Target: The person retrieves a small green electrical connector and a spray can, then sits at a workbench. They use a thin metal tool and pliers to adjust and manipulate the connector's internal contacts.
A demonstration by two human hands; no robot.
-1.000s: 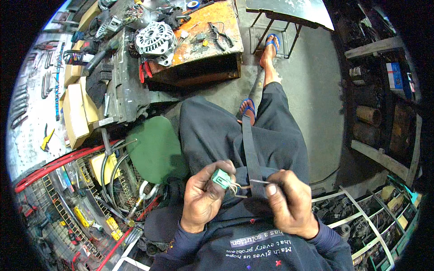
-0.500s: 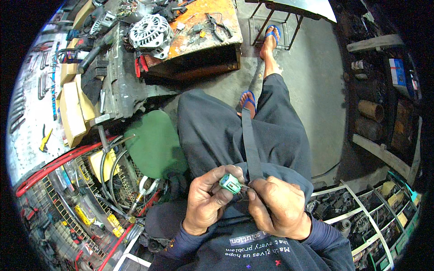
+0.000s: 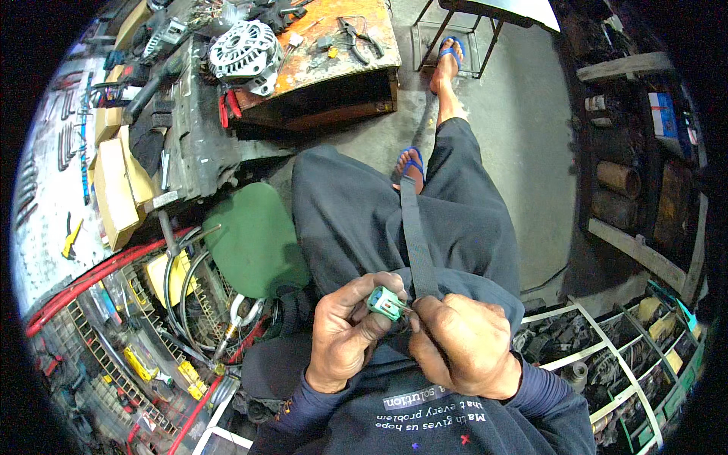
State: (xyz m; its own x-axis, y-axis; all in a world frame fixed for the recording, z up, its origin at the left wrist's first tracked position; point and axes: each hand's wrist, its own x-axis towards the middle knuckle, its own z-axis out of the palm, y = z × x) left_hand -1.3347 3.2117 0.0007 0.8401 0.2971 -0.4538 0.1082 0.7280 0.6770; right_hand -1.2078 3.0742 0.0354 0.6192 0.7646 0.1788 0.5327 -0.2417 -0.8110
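Between the thumb and fingers of my left hand [image 3: 340, 334] is a small green plastic electrical connector [image 3: 384, 302], its slotted side turned upward. My right hand [image 3: 464, 341] is closed in a pinch on a thin metal pin or wire [image 3: 408, 310]. That thin piece reaches to the connector's right side; whether its tip sits inside cannot be made out. Most of its length is hidden by the right fingers. Both hands are close together in front of my dark shirt, above my lap.
A stained orange bench [image 3: 326, 57] ahead bears an alternator [image 3: 246, 54] and black-handled pliers [image 3: 356, 42]. A green stool seat [image 3: 256, 241] is left of my legs. Wire racks with tools and hoses stand at lower left, a parts rack [image 3: 599, 345] at lower right.
The connector has turned slightly in my left fingers, showing more of its slotted side. My right hand has shifted a little left. The whole view has moved slightly.
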